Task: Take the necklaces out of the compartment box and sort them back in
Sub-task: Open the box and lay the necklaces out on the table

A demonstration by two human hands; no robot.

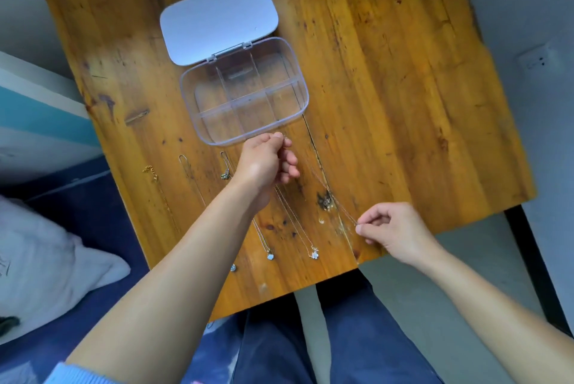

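Left hand (267, 163) and right hand (392, 228) each hold one end of a thin chain necklace (321, 181), fingers (372, 215) clamped, stretching it over the counter (403, 73) — probably to lay it untangled beside the other necklaces (314, 253) — compartment box (298, 73) open, seemingly empty.

The thin chain (334, 197) stretched between my left hand (264, 166) and my right hand (391, 228) nearly vanishes against the wood. I cannot make out its links, or its ends inside my pinching fingertips. My left hand and wrist cover the upper parts of two other necklaces (295, 228). A small pendant (233, 267) peeks out beside my left forearm, its chain hidden. Left of my left hand, a gold chain (151, 173) grows too faint to follow. Beyond both hands, the table (403, 73) runs out of view.
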